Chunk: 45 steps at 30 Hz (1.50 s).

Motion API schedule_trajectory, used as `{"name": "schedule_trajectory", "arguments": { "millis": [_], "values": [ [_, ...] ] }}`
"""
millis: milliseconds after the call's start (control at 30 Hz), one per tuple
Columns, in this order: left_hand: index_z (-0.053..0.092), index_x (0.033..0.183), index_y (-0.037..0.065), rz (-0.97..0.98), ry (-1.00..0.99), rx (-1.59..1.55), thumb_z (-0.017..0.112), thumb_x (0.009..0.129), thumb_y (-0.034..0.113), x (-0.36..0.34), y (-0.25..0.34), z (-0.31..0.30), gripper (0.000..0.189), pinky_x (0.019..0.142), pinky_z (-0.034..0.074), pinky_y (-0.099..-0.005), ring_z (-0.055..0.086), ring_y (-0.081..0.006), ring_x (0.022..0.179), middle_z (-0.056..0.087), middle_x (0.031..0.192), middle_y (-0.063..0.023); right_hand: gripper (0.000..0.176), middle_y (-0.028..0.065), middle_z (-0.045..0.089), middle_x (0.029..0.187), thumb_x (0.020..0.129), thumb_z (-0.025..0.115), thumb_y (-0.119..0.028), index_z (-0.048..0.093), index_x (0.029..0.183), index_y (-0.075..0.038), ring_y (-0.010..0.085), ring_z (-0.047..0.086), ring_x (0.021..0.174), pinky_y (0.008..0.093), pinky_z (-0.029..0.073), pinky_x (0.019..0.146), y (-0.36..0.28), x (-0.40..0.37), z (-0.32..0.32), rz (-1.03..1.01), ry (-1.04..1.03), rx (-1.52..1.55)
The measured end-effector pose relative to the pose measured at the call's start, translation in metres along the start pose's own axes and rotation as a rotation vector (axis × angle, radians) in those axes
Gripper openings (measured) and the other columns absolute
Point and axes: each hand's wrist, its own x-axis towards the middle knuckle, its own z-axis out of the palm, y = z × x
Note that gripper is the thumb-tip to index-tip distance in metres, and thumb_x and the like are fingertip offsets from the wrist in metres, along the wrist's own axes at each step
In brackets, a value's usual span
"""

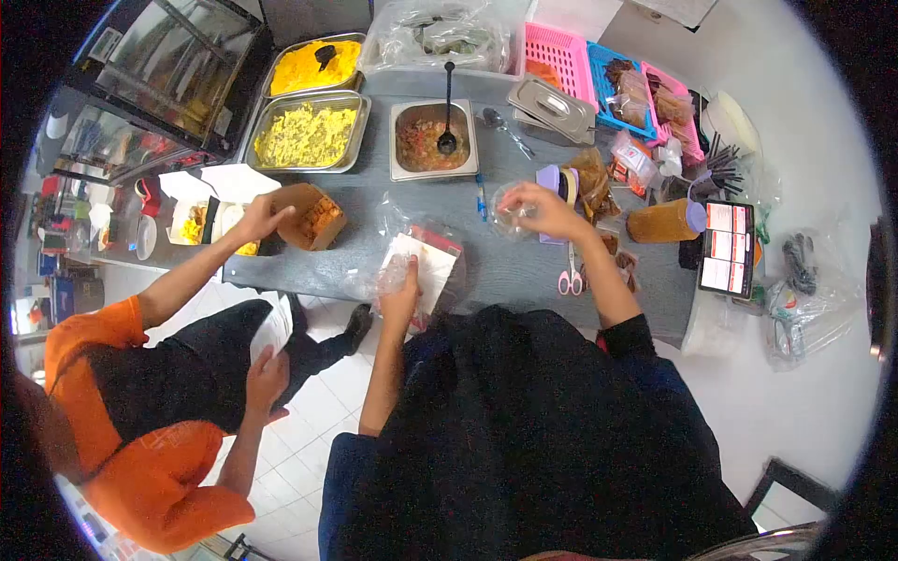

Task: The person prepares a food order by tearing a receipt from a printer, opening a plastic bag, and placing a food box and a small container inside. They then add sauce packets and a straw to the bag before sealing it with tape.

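Fingers (pixel 526 198) of the right hand (pixel 550 213) are curling down and pinching the edge of a small clear plastic piece (pixel 507 213); can't tell if it's a bag or a tub. It's sitting mid-table, just left of that hand. Left hand (pixel 402 292) is resting at the near table edge, fingers pressing together and gripping a crumpled clear bag (pixel 393 273), which is lying on a white-and-red packet (pixel 432 265). Grey table (pixel 519 271) is carrying everything. A co-worker in an orange top (pixel 140 439) is standing at the left, one hand (pixel 254 222) touching an open brown box (pixel 316 215) and the other hand (pixel 268 374) holding a paper slip (pixel 271 329). Two steel trays are sitting far left, one holding yellow rice (pixel 316 64) and one holding yellow pieces (pixel 304 136). A square pan (pixel 426 140) of red stew is holding a black ladle (pixel 448 103). A pink basket (pixel 559 51) and a blue basket (pixel 603 117) are sitting at the far right. A tablet (pixel 728 248) is leaning at the right edge, with a brown jar (pixel 662 222) lying just left of it. Pink scissors (pixel 569 279) are lying below the right wrist. A blue pen (pixel 480 196) is lying just left of the clear piece.
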Motion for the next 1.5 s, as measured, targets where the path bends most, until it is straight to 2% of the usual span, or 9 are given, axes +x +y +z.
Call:
{"name": "schedule_trajectory", "arguments": {
  "millis": [133,233,533,933,1000,1067,1133,1233,1500],
  "values": [
    [0.058,0.077,0.003,-0.008,-0.016,0.030,0.057,0.087,0.037,-0.001,0.001,0.000,0.036,0.046,0.037,-0.0277,0.048,-0.0119,0.047,0.050,0.053,-0.0021,0.027,0.0069,0.054,0.091,0.063,0.065,-0.009,0.064,0.090,-0.014,0.0281,0.051,0.096,0.0424,0.039,0.087,0.013,-0.008,0.005,-0.147,-0.171,-0.576],
    [0.061,0.090,0.000,-0.039,-0.054,0.071,0.056,0.086,0.040,-0.002,0.002,-0.004,0.041,0.049,0.039,-0.0285,0.050,-0.0122,0.050,0.052,0.055,-0.0028,0.016,0.0066,0.050,0.088,0.067,0.063,-0.006,0.060,0.083,-0.009,0.0247,0.048,0.097,0.0379,0.036,0.085,0.002,-0.004,0.000,-0.117,-0.256,-0.636],
    [0.059,0.077,0.000,0.043,-0.052,0.076,0.056,0.086,0.039,-0.001,0.002,-0.004,0.041,0.048,0.039,-0.0297,0.050,-0.0132,0.048,0.051,0.050,-0.0024,0.011,0.0068,0.062,0.077,0.076,0.063,-0.008,0.058,0.083,-0.002,0.0175,0.060,0.077,0.0307,0.046,0.073,0.003,0.003,-0.004,0.099,-0.104,-0.030],
    [0.060,0.067,0.003,-0.111,-0.176,0.308,0.042,0.085,0.057,0.001,0.003,-0.012,0.061,0.069,0.043,-0.0382,0.059,-0.0245,0.065,0.061,0.067,-0.0104,0.015,0.0033,0.061,0.076,0.078,0.067,-0.012,0.059,0.084,-0.001,0.0089,0.055,0.077,0.0242,0.043,0.071,0.011,0.002,0.000,0.226,-0.076,-0.117],
    [0.060,0.073,0.002,0.386,0.176,0.494,0.046,0.086,0.048,0.004,-0.002,0.002,0.049,0.071,0.044,-0.0402,0.059,-0.0280,0.069,0.062,0.077,-0.0123,0.015,0.0025,0.060,0.075,0.078,0.067,-0.013,0.058,0.083,-0.002,0.0089,0.055,0.077,0.0242,0.043,0.071,0.003,0.001,0.004,0.150,0.041,0.058],
    [0.059,0.080,0.002,0.634,0.189,0.685,0.051,0.084,0.037,0.009,-0.007,0.002,0.037,0.072,0.045,-0.0420,0.059,-0.0316,0.075,0.061,0.085,-0.0142,0.017,0.0019,0.059,0.075,0.079,0.067,-0.014,0.057,0.086,-0.002,0.0095,0.056,0.076,0.0246,0.043,0.072,0.000,0.000,0.004,0.093,0.103,0.049],
    [0.057,0.088,0.001,0.618,-0.148,0.890,0.055,0.080,0.026,0.008,0.009,-0.016,0.026,0.074,0.046,-0.0436,0.058,-0.0354,0.081,0.060,0.092,-0.0160,0.020,0.0012,0.059,0.077,0.079,0.066,-0.014,0.057,0.093,-0.003,0.0106,0.056,0.076,0.0252,0.043,0.072,0.004,0.001,-0.003,0.057,0.106,-0.146],
    [0.054,0.080,0.001,0.912,-0.097,0.738,0.051,0.087,0.029,0.009,0.020,-0.022,0.029,0.063,0.047,-0.0460,0.057,-0.0375,0.072,0.058,0.076,-0.0179,0.023,0.0061,0.062,0.089,0.077,0.065,-0.009,0.059,0.098,-0.004,0.0165,0.059,0.082,0.0285,0.044,0.076,-0.013,-0.001,-0.011,0.145,0.045,-0.132],
    [0.059,0.102,-0.001,0.605,-0.250,0.733,0.054,0.085,0.035,0.016,0.022,-0.027,0.040,0.084,0.044,-0.0433,0.056,-0.0368,0.094,0.060,0.102,-0.0218,0.031,0.0081,0.057,0.102,0.073,0.061,-0.005,0.062,0.104,-0.007,0.0206,0.052,0.098,0.0325,0.041,0.085,0.007,-0.014,-0.010,0.079,-0.106,-0.066]
  ]
}}
